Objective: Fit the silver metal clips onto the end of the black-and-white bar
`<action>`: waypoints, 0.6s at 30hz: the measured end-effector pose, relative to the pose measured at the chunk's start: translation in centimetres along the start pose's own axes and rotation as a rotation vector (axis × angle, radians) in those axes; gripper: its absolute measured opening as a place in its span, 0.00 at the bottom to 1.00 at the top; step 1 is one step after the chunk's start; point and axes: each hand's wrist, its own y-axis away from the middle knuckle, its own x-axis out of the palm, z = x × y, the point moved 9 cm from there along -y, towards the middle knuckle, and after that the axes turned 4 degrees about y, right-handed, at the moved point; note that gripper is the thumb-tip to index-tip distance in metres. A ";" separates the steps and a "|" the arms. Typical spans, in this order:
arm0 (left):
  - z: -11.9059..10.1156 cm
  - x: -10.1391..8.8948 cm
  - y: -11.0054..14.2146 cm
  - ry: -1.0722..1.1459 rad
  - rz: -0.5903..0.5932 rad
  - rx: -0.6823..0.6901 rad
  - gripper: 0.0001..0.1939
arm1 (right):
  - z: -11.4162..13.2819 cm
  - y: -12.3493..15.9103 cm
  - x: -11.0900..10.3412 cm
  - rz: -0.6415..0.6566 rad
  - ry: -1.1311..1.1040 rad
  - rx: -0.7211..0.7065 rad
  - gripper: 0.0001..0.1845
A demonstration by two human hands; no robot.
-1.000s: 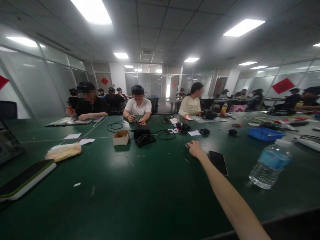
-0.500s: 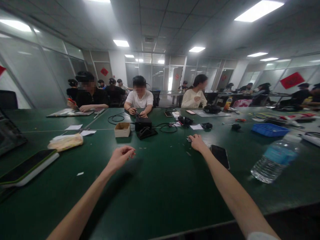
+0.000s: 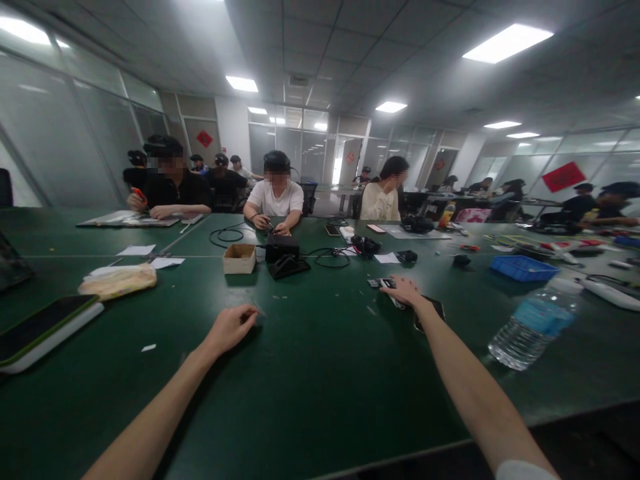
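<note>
My left hand [image 3: 233, 328] hovers low over the green table [image 3: 310, 387], thumb and fingers pinched together. A small greyish, see-through piece seems to show at its fingertips, too faint to name. Farther right, my right hand [image 3: 406, 291] lies over a few small silvery-grey pieces [image 3: 374, 283], fingers stretched out and touching them. A pale strip [image 3: 397, 303] shows beneath that hand. Beside its wrist lies a dark phone [image 3: 436, 311], partly covered by my forearm.
A water bottle [image 3: 533, 325] stands right of my right forearm, near a blue tray [image 3: 523, 269]. Ahead are an open cardboard box [image 3: 239, 259] and a black device [image 3: 283, 250] with cables. At left lie a plastic bag [image 3: 120, 281] and a green-edged phone [image 3: 45, 323]. Co-workers sit opposite.
My left hand has moved down and slightly left, nearer the table. The right hand has shifted a little right and flattened, so more of the small silvery pieces shows. The view has turned slightly.
</note>
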 end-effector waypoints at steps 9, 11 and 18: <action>0.7 -0.6 0.1 -0.072 -0.023 -0.023 0.14 | 0.2 -0.2 0.3 0.022 -0.027 0.001 0.41; 0.7 -0.3 0.1 -0.072 -0.015 -0.010 0.14 | 0.1 -0.1 0.2 0.015 -0.037 0.004 0.38; 0.8 -0.1 0.1 -0.065 -0.013 -0.005 0.15 | -0.1 -0.2 -0.1 0.018 -0.043 0.020 0.45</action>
